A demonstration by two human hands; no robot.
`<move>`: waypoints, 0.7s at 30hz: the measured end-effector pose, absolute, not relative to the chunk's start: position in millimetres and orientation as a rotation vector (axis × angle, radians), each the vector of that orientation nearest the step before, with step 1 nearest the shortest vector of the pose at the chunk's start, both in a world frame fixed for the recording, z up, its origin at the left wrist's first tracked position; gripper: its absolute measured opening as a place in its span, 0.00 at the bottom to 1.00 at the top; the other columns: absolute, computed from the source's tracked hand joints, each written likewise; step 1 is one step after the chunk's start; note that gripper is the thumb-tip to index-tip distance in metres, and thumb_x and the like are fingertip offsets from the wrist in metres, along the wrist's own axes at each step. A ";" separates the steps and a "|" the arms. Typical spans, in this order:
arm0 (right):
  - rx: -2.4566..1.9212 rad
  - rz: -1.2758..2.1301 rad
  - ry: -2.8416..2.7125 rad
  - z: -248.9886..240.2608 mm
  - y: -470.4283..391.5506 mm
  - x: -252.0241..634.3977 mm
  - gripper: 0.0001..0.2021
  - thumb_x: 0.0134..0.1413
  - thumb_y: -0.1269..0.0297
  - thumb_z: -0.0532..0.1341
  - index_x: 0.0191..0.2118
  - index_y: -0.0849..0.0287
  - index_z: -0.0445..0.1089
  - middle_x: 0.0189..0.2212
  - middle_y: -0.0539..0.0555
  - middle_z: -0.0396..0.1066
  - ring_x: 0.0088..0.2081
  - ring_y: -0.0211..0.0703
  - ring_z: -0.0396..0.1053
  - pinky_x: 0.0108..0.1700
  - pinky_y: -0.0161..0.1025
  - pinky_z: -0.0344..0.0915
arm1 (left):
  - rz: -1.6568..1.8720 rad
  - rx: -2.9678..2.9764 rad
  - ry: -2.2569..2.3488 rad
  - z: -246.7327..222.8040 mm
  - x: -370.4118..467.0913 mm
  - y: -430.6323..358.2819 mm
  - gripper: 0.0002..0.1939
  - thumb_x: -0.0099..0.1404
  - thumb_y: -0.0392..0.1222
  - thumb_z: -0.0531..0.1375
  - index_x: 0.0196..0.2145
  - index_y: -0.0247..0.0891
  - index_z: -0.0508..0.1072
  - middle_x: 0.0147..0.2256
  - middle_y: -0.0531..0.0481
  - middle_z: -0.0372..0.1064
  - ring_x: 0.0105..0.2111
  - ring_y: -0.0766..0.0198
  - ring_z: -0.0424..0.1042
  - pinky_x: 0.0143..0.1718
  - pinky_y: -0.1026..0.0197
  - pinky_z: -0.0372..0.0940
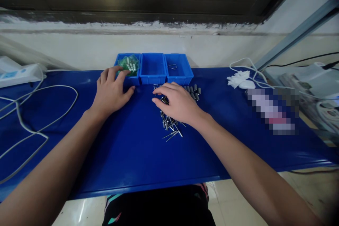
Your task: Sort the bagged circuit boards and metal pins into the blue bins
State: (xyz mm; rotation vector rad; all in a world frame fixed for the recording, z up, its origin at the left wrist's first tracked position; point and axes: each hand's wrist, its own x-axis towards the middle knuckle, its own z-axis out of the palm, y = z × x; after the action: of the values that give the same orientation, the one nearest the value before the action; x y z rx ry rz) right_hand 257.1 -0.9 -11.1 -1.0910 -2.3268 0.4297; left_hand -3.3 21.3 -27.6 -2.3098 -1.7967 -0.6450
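My left hand (109,90) is open, its fingers spread at the front of the left blue bin (135,80), which holds a green plastic bag (127,64) with silvery cylinders on it. Over a pile of metal rivets (171,127) is my right hand (180,102), thumb and forefinger apart and nothing visible between them; it hides part of the pile. Grey cylinders (195,91) stand and lie just beyond that hand. The middle blue bin (153,79) shows no contents. A few thin metal pieces (172,66) lie in the right blue bin (182,80).
White cables (47,137) loop over the blue table (127,162) at the left, near a white power strip (22,76). Crumpled white tissue (238,78) and a blurred-out item (270,111) lie at the right. A wall stands behind the bins.
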 end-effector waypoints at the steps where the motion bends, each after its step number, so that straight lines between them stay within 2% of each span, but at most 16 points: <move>1: -1.093 0.412 -2.305 -10.9 -0.4 257.2 0.13 0.70 0.58 0.59 0.51 0.57 0.77 0.47 0.56 0.78 0.49 0.51 0.72 0.55 0.51 0.66 | -0.640 -2.312 -1.790 -27.1 -3.3 21.3 0.31 0.70 0.55 0.58 0.66 0.41 0.66 0.68 0.34 0.56 0.67 0.29 0.56 0.63 0.31 0.58; 5: -1.222 0.177 -2.147 -10.2 2.8 259.4 0.13 0.70 0.58 0.58 0.48 0.55 0.77 0.48 0.56 0.77 0.51 0.53 0.69 0.54 0.52 0.65 | -0.683 -2.263 -1.839 -24.1 -2.1 20.8 0.33 0.69 0.54 0.60 0.66 0.37 0.64 0.65 0.31 0.56 0.65 0.31 0.60 0.62 0.33 0.62; 9: -1.464 -0.075 -2.053 -13.2 6.5 265.5 0.17 0.67 0.55 0.59 0.56 0.55 0.74 0.59 0.61 0.69 0.60 0.65 0.61 0.55 0.61 0.63 | -0.666 -2.228 -1.900 -21.8 -1.9 20.2 0.26 0.70 0.53 0.59 0.60 0.36 0.69 0.58 0.31 0.64 0.61 0.30 0.64 0.59 0.33 0.63; 12: -1.545 -0.071 -2.170 -17.8 8.9 270.0 0.24 0.66 0.53 0.60 0.64 0.55 0.68 0.64 0.64 0.64 0.65 0.70 0.56 0.56 0.67 0.62 | -0.678 -2.239 -1.879 -22.4 -4.1 21.2 0.24 0.70 0.53 0.59 0.58 0.37 0.70 0.56 0.32 0.66 0.59 0.32 0.65 0.58 0.33 0.64; 17: -1.581 -0.022 -2.242 -20.3 10.4 270.4 0.29 0.66 0.51 0.59 0.69 0.54 0.62 0.66 0.65 0.62 0.68 0.70 0.54 0.59 0.68 0.60 | -0.728 -2.281 -1.783 -25.1 -7.7 22.3 0.24 0.71 0.52 0.59 0.58 0.36 0.70 0.54 0.33 0.66 0.59 0.36 0.65 0.62 0.36 0.63; 21: -1.608 0.015 -2.248 -17.4 9.0 265.5 0.31 0.67 0.48 0.58 0.71 0.52 0.60 0.71 0.65 0.56 0.70 0.70 0.50 0.62 0.70 0.56 | -0.749 -2.253 -1.672 -25.4 -1.2 16.5 0.30 0.71 0.58 0.59 0.64 0.39 0.67 0.61 0.34 0.61 0.64 0.34 0.59 0.65 0.34 0.58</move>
State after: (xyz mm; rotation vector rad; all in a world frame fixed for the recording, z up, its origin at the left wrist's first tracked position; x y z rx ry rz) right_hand 265.5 9.0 -17.4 -1.6076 -2.2482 0.0149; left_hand -1.2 16.5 -25.4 -2.2533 -1.6722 -0.7494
